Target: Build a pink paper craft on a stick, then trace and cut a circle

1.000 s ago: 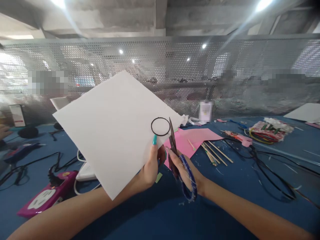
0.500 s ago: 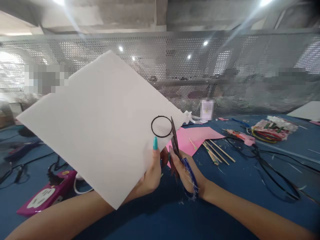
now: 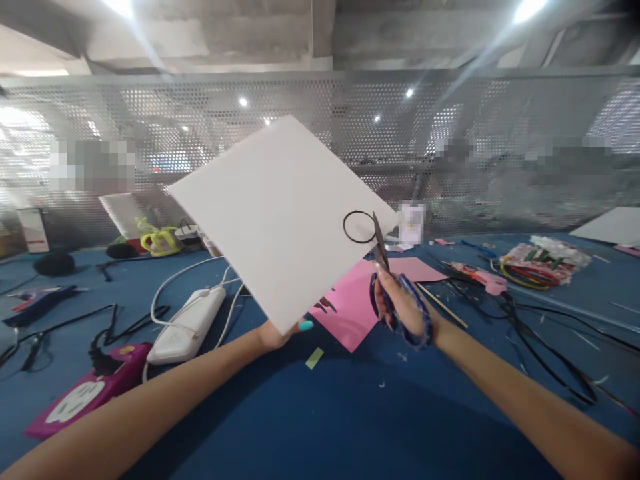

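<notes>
A large white sheet (image 3: 280,220) is held up in the air, tilted, with a black circle outline (image 3: 345,227) near its right corner. My left hand (image 3: 275,335) grips the sheet by its lowest corner; the thumb with a turquoise nail sticks out past the edge, and the other fingers are mostly hidden behind it. My right hand (image 3: 407,307) holds scissors (image 3: 381,243) with blue-wrapped handles. Their dark blades point up at the sheet's lower right edge, just right of the circle. Whether the blades are parted cannot be made out.
Pink paper (image 3: 350,327) lies beneath on the blue table. Left are a purple power strip (image 3: 95,390), a white power bank (image 3: 187,327) and cables. Right lie a pink glue gun (image 3: 487,279), wooden sticks (image 3: 443,305) and a bundle of craft materials (image 3: 547,260). A perforated metal screen (image 3: 320,147) stands behind.
The sheet has moved right and farther away, uncovering the power bank. My left hand has shifted from beside the circle to the lowest corner. My right hand and scissors moved slightly right and up.
</notes>
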